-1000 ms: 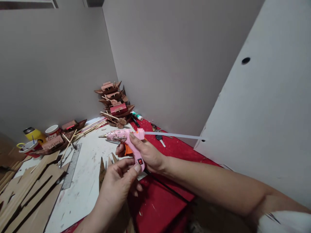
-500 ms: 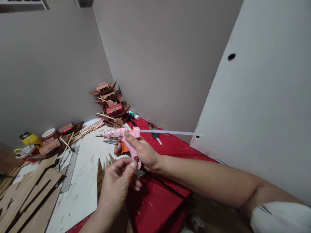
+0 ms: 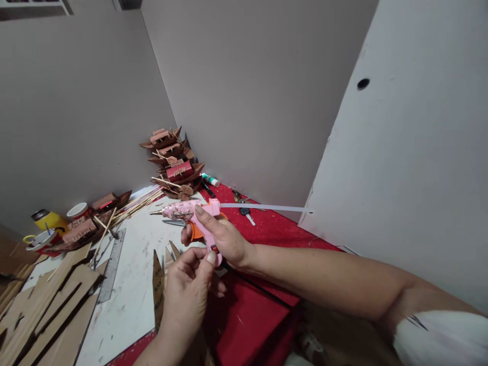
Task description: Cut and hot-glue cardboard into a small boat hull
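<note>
My right hand [image 3: 221, 239] is closed round the grip of a pink glue gun [image 3: 189, 211] with an orange trigger, its nozzle pointing left. A long clear glue stick [image 3: 267, 207] juts from the back of the gun to the right. Just below, my left hand [image 3: 188, 292] is pinched on a tall pointed cardboard piece [image 3: 158, 284] that stands upright over the white work surface [image 3: 129, 300]. The thumb of my left hand lies close to the base of the gun's grip.
A stack of brown model boats [image 3: 173, 165] stands in the corner. More boats, skewers [image 3: 133, 203], cups and a yellow container [image 3: 48, 219] lie at the left. A metal ruler [image 3: 110, 264] and cut cardboard sheets [image 3: 46, 310] are near. A red cloth [image 3: 259, 305] covers the right.
The view has drifted slightly to the right. Both hands and the glue gun keep nearly the same pose, with my left hand a little lower.
</note>
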Action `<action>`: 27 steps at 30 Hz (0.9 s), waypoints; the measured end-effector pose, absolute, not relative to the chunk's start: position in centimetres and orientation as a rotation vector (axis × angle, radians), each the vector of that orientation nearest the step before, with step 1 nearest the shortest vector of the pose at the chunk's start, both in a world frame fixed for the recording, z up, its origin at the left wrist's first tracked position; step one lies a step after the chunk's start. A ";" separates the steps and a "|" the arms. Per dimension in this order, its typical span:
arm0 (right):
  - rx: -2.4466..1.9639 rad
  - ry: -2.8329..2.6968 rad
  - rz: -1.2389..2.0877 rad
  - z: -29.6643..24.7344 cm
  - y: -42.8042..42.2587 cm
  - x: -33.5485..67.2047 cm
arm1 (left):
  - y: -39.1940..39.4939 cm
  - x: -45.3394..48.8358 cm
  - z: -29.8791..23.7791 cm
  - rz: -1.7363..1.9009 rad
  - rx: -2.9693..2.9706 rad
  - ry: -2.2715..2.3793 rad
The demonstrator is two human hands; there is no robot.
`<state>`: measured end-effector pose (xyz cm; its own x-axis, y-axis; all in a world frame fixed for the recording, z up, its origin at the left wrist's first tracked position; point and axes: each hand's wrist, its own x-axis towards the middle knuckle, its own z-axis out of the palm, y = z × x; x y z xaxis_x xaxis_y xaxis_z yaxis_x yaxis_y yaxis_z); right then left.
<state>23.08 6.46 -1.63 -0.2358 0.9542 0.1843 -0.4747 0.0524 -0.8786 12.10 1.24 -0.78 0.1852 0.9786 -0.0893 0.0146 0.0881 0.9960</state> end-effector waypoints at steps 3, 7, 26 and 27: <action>-0.635 -1.066 1.507 -1.5 6.4 23.0 | 1.3 12.1 -0.9 1.008 1.237 1.120; -0.633 -1.058 1.512 -1.4 6.3 22.9 | 1.4 12.1 -1.4 1.019 1.255 1.102; -0.643 -1.010 1.521 -1.0 6.3 22.9 | 1.4 11.9 -1.2 0.986 1.187 1.065; -0.648 -1.017 1.512 -1.0 6.3 22.9 | 1.4 11.9 -1.2 0.983 1.185 1.061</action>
